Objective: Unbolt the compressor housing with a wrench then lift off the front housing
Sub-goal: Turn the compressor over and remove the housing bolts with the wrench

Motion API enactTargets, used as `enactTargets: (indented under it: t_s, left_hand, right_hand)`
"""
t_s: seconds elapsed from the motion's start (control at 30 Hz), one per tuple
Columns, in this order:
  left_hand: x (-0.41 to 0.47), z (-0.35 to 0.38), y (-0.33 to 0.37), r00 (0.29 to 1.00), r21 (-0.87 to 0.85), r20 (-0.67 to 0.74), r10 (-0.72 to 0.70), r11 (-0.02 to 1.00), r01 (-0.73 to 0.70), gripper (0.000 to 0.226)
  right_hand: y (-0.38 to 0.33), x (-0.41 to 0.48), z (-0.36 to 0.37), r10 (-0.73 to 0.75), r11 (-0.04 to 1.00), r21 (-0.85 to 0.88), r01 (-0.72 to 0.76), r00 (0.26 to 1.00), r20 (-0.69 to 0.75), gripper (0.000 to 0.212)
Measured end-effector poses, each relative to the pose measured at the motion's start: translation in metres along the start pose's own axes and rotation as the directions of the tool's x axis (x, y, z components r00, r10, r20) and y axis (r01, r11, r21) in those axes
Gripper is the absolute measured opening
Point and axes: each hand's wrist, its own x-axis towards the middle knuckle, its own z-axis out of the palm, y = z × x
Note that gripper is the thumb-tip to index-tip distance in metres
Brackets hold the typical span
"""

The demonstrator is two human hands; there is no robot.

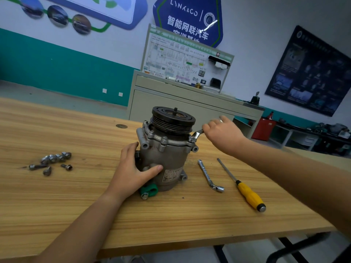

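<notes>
Compressor (165, 149): probably heavy, rigid cast metal; best held low on the body. Left hand (133, 168) clasps it there; right hand (222, 131) grips the wrench (197, 134), seated on a bolt (191, 139).

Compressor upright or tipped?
Upright: grey metal compressor stands on end on the wooden table, black grooved pulley facing up, left hand gripping it.

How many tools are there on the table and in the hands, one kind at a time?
Open-end wrench: 1
L-shaped socket wrench: 1
Yellow-handled screwdriver: 1
Total: 3
</notes>
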Motion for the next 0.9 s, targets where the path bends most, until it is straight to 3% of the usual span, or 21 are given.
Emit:
enactTargets:
  t_s: [0.2, 0.27, 0.33, 0.4, 0.47, 0.57, 0.67, 0.9]
  left_hand:
    - [-0.001, 0.0, 0.0, 1.0, -0.001, 0.005, -0.028, 1.0, 0.028, 0.096]
    - [-0.001, -0.001, -0.001, 0.999, 0.002, 0.011, -0.034, 0.999, 0.034, 0.097]
    - [-0.001, 0.0, -0.001, 0.999, 0.004, 0.016, -0.039, 0.999, 0.039, 0.097]
    - [-0.001, 0.0, -0.001, 0.999, 0.004, 0.014, -0.043, 0.999, 0.043, 0.096]
    - [-0.001, 0.0, -0.001, 0.999, 0.006, 0.008, -0.041, 0.999, 0.041, 0.097]
    - [-0.001, 0.001, 0.0, 0.999, 0.01, 0.011, -0.044, 0.999, 0.044, 0.097]
    - [-0.001, 0.0, 0.0, 0.999, 0.002, 0.013, -0.048, 0.999, 0.048, 0.098]
    - [-0.003, 0.0, -0.001, 0.999, 0.048, -0.01, -0.047, 0.998, 0.048, 0.104]
  right_hand:
    - [-0.003, 0.023, 0.009, 0.011, 0.998, 0.057, -0.004, 0.991, -0.132, 0.038]
    - [0.001, 0.013, 0.009, 0.143, 0.975, 0.194, -0.107, 0.973, -0.182, 0.03]
    - [0.001, -0.004, 0.004, 0.406, 0.843, 0.473, -0.255, 0.879, -0.249, 0.029]
    - [-0.004, -0.027, 0.003, 0.547, 0.684, 0.685, -0.249, 0.797, -0.256, 0.031]
    - [-0.011, -0.051, 0.004, 0.514, 0.708, 0.662, -0.245, 0.822, -0.245, 0.028]
    - [-0.019, -0.07, 0.004, 0.419, 0.793, 0.517, -0.322, 0.905, -0.078, 0.032]
    - [-0.027, -0.074, -0.002, 0.316, 0.806, 0.507, -0.304, 0.946, 0.064, 0.035]
    - [-0.035, -0.064, -0.026, 0.223, 0.883, 0.392, -0.256, 0.966, 0.128, 0.03]
